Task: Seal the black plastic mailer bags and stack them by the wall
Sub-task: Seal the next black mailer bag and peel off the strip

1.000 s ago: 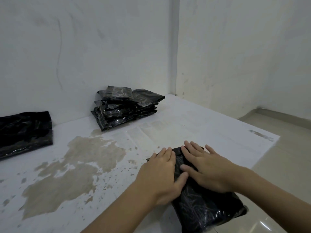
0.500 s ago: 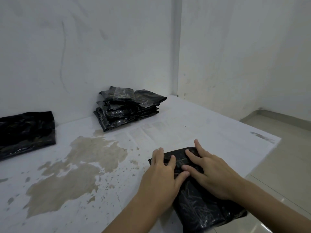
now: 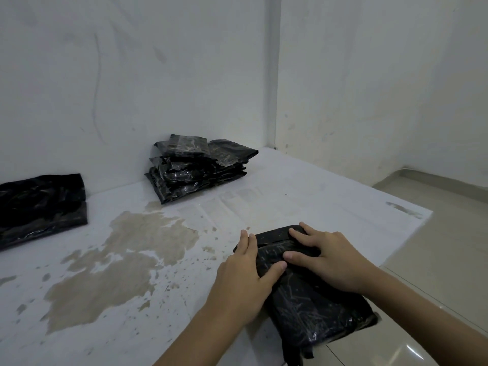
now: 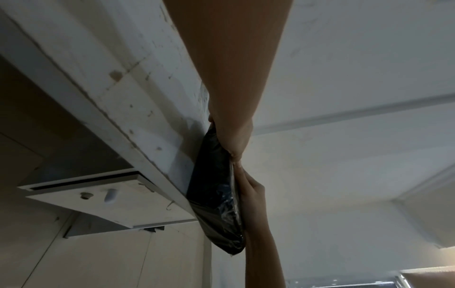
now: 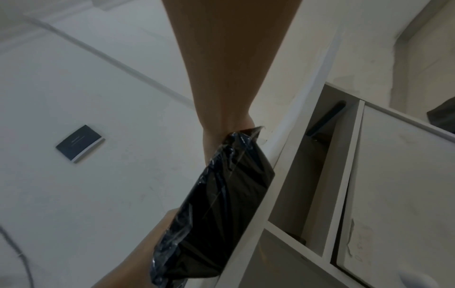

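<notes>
Glossy black plastic mailer bag (image 3: pixel 303 283) lay at the near right edge of the white, stain-blotched desk (image 3: pixel 303 191), its near end overhanging the edge. The folded flap ran across the bag's far end.

Left hand (image 3: pixel 241 273) lay along the bag's left side, fingers straight and pointing away, thumb spread onto the top face; it pressed and steadied, gripping nothing. Right hand (image 3: pixel 327 257) lay flat on the bag, fingers extended over the flap, thumb reaching toward the left thumb; also pressing, not clamped on anything. Wrist views showed only the forearms and the bag's edge at the desk rim; fingers were hidden there.

Judged step: pressing the flap shut to seal it. To do it well, the left hand should pin the body so the slick plastic cannot slide off the edge, while the right hand's fingers sweep firmly along the whole flap from the middle out to each corner, pushing air and wrinkles ahead. Corners likely need a second pass. Whether the adhesive had taken across the full width could not be told.

A pile of similar black mailer bags (image 3: pixel 198 167) sat far off against the wall (image 3: pixel 132 75), where this bag would go once sealed. More flat black plastic bags (image 3: pixel 39 204) lay at the far left by the same wall.
</notes>
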Action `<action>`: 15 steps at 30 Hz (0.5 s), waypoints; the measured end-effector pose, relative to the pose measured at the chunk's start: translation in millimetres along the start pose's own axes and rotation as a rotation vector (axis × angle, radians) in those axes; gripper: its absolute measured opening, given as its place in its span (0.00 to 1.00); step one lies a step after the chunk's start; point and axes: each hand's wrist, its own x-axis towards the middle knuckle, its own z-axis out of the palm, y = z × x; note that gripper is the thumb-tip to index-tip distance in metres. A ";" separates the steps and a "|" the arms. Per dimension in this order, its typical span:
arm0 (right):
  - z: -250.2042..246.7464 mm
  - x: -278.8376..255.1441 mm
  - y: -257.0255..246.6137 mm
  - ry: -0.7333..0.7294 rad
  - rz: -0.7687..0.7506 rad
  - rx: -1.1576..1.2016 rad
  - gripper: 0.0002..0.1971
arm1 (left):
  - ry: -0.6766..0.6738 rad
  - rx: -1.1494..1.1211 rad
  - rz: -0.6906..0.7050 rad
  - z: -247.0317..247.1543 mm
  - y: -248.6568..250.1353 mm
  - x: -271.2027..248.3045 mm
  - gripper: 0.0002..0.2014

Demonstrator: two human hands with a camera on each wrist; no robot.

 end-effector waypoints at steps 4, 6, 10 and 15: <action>-6.8 1.5 -1.2 -0.020 -0.042 -0.039 0.33 | 0.199 0.106 0.023 6.0 5.8 -0.2 0.33; -10.0 1.4 -1.8 -0.017 -0.067 -0.034 0.32 | 0.257 0.112 -0.004 8.4 8.7 -0.1 0.27; -10.6 2.4 1.2 0.001 -0.095 -0.004 0.31 | 0.256 0.231 -0.053 5.2 12.1 1.2 0.26; -7.7 2.2 3.5 0.023 -0.114 0.007 0.29 | 0.228 0.557 0.209 -3.4 19.4 21.1 0.26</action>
